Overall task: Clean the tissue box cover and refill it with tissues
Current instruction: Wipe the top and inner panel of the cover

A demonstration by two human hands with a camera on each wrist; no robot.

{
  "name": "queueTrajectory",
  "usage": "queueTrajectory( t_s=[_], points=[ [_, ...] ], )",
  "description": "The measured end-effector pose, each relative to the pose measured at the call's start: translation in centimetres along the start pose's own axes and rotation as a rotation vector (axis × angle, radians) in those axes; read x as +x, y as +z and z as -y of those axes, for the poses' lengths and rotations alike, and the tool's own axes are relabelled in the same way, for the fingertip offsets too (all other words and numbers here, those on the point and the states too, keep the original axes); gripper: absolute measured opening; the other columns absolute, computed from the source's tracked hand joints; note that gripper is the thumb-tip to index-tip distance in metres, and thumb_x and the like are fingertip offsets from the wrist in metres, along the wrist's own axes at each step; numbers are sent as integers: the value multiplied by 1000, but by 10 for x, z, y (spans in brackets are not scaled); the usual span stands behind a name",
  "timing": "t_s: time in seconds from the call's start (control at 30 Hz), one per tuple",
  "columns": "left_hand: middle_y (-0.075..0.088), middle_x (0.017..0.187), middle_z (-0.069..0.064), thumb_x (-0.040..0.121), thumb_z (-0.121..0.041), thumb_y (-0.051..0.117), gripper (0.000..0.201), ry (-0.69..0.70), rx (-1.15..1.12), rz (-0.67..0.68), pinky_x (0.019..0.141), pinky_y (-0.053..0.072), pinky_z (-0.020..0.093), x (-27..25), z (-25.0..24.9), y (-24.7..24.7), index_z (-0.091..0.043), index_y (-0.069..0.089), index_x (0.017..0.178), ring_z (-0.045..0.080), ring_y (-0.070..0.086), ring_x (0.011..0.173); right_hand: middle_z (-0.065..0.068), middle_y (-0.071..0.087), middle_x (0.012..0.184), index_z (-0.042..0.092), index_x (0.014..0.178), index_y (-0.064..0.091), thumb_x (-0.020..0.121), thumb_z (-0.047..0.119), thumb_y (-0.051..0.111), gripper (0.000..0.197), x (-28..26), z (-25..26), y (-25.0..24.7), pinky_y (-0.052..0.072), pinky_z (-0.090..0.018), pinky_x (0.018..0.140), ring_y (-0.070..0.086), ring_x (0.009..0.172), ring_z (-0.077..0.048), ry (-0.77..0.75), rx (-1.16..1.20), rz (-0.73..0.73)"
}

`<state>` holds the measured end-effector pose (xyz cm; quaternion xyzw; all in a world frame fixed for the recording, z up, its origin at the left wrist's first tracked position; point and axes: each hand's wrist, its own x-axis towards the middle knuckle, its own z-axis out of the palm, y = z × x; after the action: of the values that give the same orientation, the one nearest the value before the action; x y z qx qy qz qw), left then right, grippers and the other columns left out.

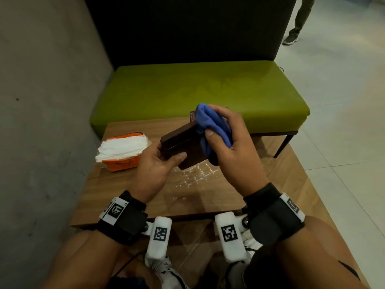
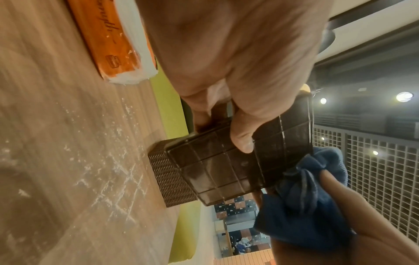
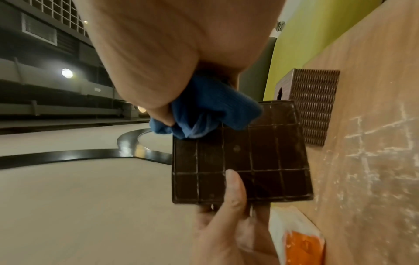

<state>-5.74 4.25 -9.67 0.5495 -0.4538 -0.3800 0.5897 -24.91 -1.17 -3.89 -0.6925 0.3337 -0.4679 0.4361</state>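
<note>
A flat dark brown base panel (image 1: 183, 147) with a ribbed grid (image 3: 260, 161) is held tilted above the table. My left hand (image 1: 170, 153) grips its near edge, thumb (image 2: 242, 136) on the gridded face. My right hand (image 1: 216, 122) holds a bunched blue cloth (image 1: 212, 126) and presses it on the panel's far edge (image 2: 306, 197). The woven brown tissue box cover (image 3: 312, 104) stands on the table just behind the panel, mostly hidden in the head view (image 1: 192, 116). An opened orange tissue pack (image 1: 123, 151) with white tissues lies at the left.
The wooden table (image 1: 187, 197) carries white dust streaks (image 1: 195, 174) under the panel. A green bench (image 1: 198, 90) with a dark backrest stands beyond it, a grey wall on the left. Another person's legs (image 1: 298, 19) are at the far right on the tiled floor.
</note>
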Motion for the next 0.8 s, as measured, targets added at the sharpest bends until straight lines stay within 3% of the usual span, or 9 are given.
queueTrajectory(
  t_s=[0.13,0.27,0.37,0.47,0.53,0.67,0.8],
  points=[
    [80,120,-6,88,6,78,48,-29,-5,24,95,58,22,-1,1,-1,-14,66,130,10,74,116,13,60,127,15,136,56,103,7,60,34,8,4,-2,51,-18,96,61,118,0,-31,-4,50],
    [78,111,-2,83,0,86,43,51,160,-2,94,59,26,4,-8,-8,-14,67,119,12,74,108,2,61,128,17,135,58,99,7,61,38,13,-4,-4,49,-32,102,57,120,-10,-168,-307,117],
    [78,108,-6,85,-4,85,37,171,340,57,93,58,33,8,-18,-9,-21,71,116,14,74,105,-2,56,126,20,136,59,93,3,59,46,11,-10,3,46,-35,104,54,120,-18,-220,-458,244],
    [79,105,-12,89,-5,82,40,211,446,159,88,58,28,9,-24,-7,-32,72,117,5,74,101,-7,53,130,17,138,60,94,4,57,46,4,-14,16,45,-39,104,51,123,-25,-288,-524,288],
    [79,105,-15,90,-6,81,38,227,462,165,86,57,23,7,-24,-6,-33,73,116,1,74,100,-9,55,137,14,140,60,96,6,55,45,-1,-17,19,45,-40,106,51,127,-28,-326,-535,250],
    [80,102,-10,89,1,81,28,204,380,69,88,59,21,3,-16,-11,-16,77,111,3,76,98,-9,57,142,9,141,60,96,0,57,45,-10,-36,4,44,-38,111,53,132,-24,-286,-514,75],
    [78,103,-18,90,0,80,34,192,399,54,90,59,19,-6,-8,-10,-29,73,107,2,75,102,-6,60,142,11,136,63,96,-3,55,44,-14,-50,-10,42,-45,115,53,134,-20,-125,-551,-150]
  ],
)
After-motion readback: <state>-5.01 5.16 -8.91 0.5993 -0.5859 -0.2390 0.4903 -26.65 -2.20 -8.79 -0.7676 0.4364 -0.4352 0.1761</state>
